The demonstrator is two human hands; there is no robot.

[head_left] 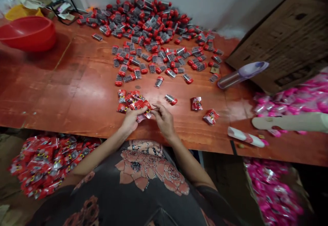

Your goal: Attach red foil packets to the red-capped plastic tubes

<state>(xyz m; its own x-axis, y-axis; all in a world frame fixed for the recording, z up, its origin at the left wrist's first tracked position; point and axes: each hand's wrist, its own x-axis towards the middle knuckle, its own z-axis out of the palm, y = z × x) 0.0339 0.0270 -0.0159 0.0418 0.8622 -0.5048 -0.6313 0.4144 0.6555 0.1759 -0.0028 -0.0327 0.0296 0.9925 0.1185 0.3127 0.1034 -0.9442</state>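
My left hand (131,119) is closed on a small red printed packet (147,107) near the table's front edge, thumb on top. Close beside it, my right hand (164,121) has its fingers pinched at the packet's right edge. More red packets (128,98) lie in a small heap just beyond my left hand. A small clear tube with a red cap and dark contents (170,99) lies past my right hand. Two more packets, a folded-looking one (196,103) and another (211,116), rest off to the right.
A big pile of red-capped tubes (153,24) spreads against the wall. At far left stands a red bowl (30,33). A clear scoop (242,75), a cardboard box (279,38) and pink packets (292,103) are at right. Many red packets (48,161) fill the space below the table.
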